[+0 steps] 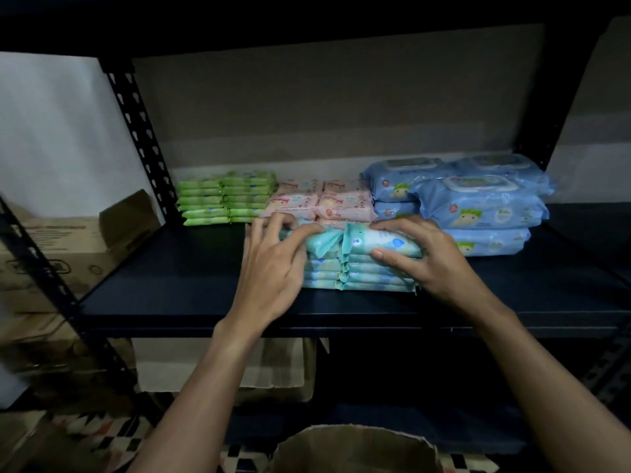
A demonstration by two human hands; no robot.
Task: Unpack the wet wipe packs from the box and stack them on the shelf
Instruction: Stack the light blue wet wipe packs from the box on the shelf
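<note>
Far left of the hands, one opened cardboard carton (68, 247) stands beside the shelf (205, 295). Behind the left hand (273, 264), green packs (225, 199) sit in two columns, roughly six high. Behind both hands, pink packs (321, 203) show four tops, two by two. Between the hands, near the shelf's front edge, stand the teal wet wipe packs (358, 268): two columns, five high. Left fingers curl over the left column's top pack; the right hand (426, 261) pinches the right column's top pack, thumb in front. Beyond it lie at least five large blue packs (478, 206). Below the hands, one open box (355, 448).
</note>
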